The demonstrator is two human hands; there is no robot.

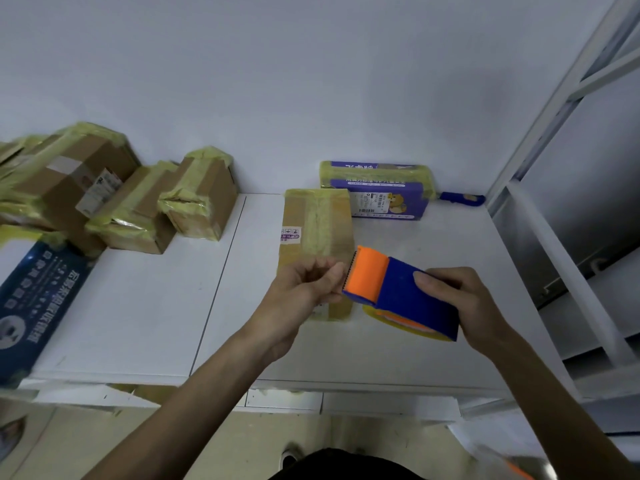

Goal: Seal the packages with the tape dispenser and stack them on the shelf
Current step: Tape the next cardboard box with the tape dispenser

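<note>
My right hand (460, 299) grips a blue and orange tape dispenser (401, 292) with a yellowish tape roll under it, held above the white table (138, 306). The fingers of my left hand (304, 289) pinch at the dispenser's toothed orange front edge, where the tape end comes out. Just behind my left hand lies a long brown cardboard package (317, 230) with yellowish tape along its top. A purple package (381, 188) wrapped in the same tape lies behind it by the wall.
Several taped cardboard boxes (114, 199) are piled at the table's left rear, next to a dark blue box (34, 303) at the left edge. A blue-handled tool (462, 199) lies right of the purple package. A white metal shelf frame (568, 237) stands at the right.
</note>
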